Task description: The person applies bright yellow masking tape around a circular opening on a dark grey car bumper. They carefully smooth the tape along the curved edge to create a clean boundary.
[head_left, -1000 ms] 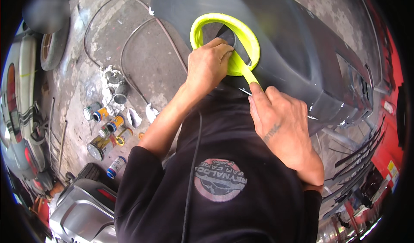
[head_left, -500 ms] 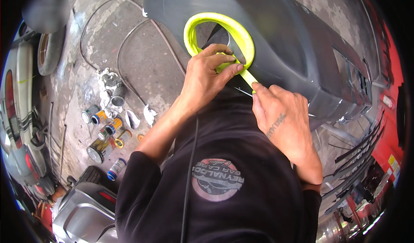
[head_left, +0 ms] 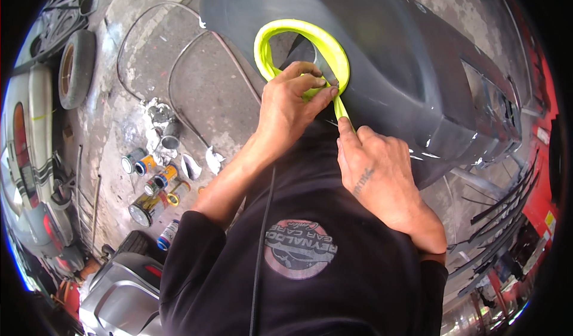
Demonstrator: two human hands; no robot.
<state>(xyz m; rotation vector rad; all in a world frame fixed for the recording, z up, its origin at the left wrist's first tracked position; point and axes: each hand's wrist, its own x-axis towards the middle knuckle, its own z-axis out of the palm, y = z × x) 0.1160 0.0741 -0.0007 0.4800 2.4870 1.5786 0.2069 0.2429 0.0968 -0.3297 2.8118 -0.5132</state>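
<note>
A dark grey car bumper [head_left: 391, 61] lies in front of me, with a rounded opening in it. Neon-yellow tape [head_left: 341, 55] lines the rim of this opening, and a narrow strip of it leads down toward me. At the lower edge of the opening, my left hand [head_left: 285, 106] is closed, thumb and fingers pinching the tape. Just below and to its right, my right hand [head_left: 379, 172] grips the strip between thumb and forefinger and holds it taut. Its other fingers are curled, their tips hidden.
Several paint cans [head_left: 149, 207] stand or lie on the concrete floor at left, beside crumpled, paint-stained material [head_left: 156, 124]. A thin hose [head_left: 230, 58] loops across the floor to the bumper. A tyre [head_left: 77, 67] and car parts line the left; dark slats [head_left: 501, 216] lie at right.
My right hand has shifted left and slightly down, so the strip now runs more steeply. My left hand keeps its pinch at the rim. The whole view has turned slightly.
</note>
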